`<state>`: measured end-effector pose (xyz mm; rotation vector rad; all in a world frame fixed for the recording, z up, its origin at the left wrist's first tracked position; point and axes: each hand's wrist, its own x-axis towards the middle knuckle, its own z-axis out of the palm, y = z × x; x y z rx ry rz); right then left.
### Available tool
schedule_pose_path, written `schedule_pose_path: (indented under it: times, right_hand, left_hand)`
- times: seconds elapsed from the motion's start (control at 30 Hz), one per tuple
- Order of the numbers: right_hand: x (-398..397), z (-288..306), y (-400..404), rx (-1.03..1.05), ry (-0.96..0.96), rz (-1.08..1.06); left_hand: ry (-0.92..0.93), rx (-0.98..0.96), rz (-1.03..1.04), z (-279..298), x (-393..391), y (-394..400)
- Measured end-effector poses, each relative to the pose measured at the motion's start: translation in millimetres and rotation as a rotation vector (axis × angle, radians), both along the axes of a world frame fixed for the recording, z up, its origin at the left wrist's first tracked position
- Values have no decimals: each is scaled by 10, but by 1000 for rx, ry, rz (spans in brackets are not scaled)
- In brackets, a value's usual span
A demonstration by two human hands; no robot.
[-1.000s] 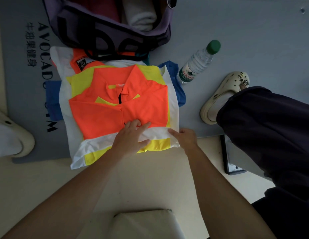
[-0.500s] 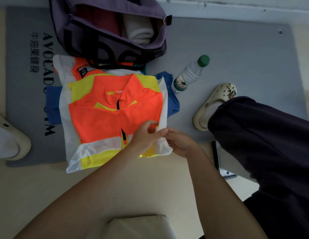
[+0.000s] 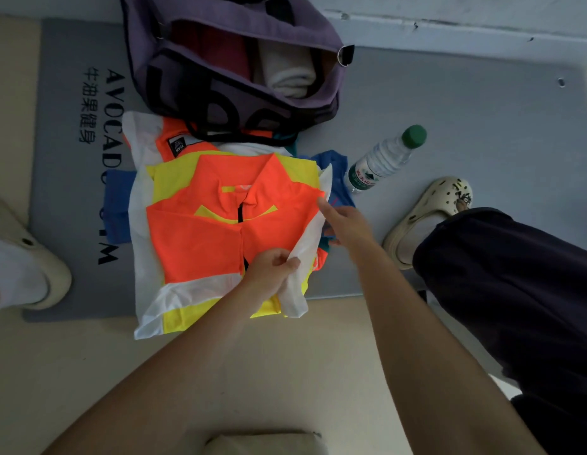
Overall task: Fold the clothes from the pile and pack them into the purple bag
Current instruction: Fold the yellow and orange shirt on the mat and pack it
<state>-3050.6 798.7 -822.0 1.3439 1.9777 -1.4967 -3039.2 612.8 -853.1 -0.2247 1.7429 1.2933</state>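
Light, limp, slippery-looking orange jersey [image 3: 200, 244] at frame centre. Left hand [image 3: 272, 274] pinching its white right edge, right hand [image 3: 346, 224] gripping higher up; best held there.

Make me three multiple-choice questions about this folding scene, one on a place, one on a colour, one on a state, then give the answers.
1. Where does the water bottle lie?
A. right of the clothes pile
B. inside the bag
C. on the shoe

2. What colour is the bottle's cap?
A. red
B. green
C. white

3. How is the purple bag?
A. zipped shut
B. open, clothes inside
C. open, empty

Answers: A, it lies on the grey mat right of the orange jacket; B, the cap shows green; B, folded clothes show through its opening.
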Motion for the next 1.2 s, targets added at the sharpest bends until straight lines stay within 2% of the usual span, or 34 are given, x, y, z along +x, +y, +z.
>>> schedule_pose_path:
  times: [0.1, 0.17, 0.37, 0.53, 0.63, 0.8, 0.97, 1.03, 1.1, 1.17, 1.2]
  right_hand:
    - [-293, -32, 16, 38, -3, 64]
    - [-415, -47, 5, 54, -10, 86]
    - [-538, 138, -213, -132, 133, 29]
    - [-813, 251, -898, -166, 234, 268]
    - [-995, 246, -1455, -227, 275, 332]
    - [-1157, 133, -2230, -220, 256, 372]
    - [-1211, 75, -2458, -305, 224, 428]
    - [-1154, 71, -2328, -189, 260, 409]
    - [-1006, 40, -2088, 75, 324, 370]
    - [-793, -20, -1835, 288, 279, 366]
    - [-687, -65, -1741, 327, 208, 383]
  left_hand:
    - [-62, -72, 44, -13, -44, -40]
    - [-61, -31, 86, 32, -39, -28]
    - [96, -37, -35, 135, -94, -39]
    - [-4, -54, 51, 218, -252, -646]
    - [-28, -87, 166, 227, -390, -1137]
    - [132, -259, 266, 50, -456, -1685]
    - [168, -324, 290, -260, -497, -2033]
    - [168, -336, 317, -328, -525, -2121]
    - [147, -329, 331, -360, -540, -2165]
    - [107, -335, 310, -376, -540, -2201]
    - [74, -345, 280, -375, -534, -2228]
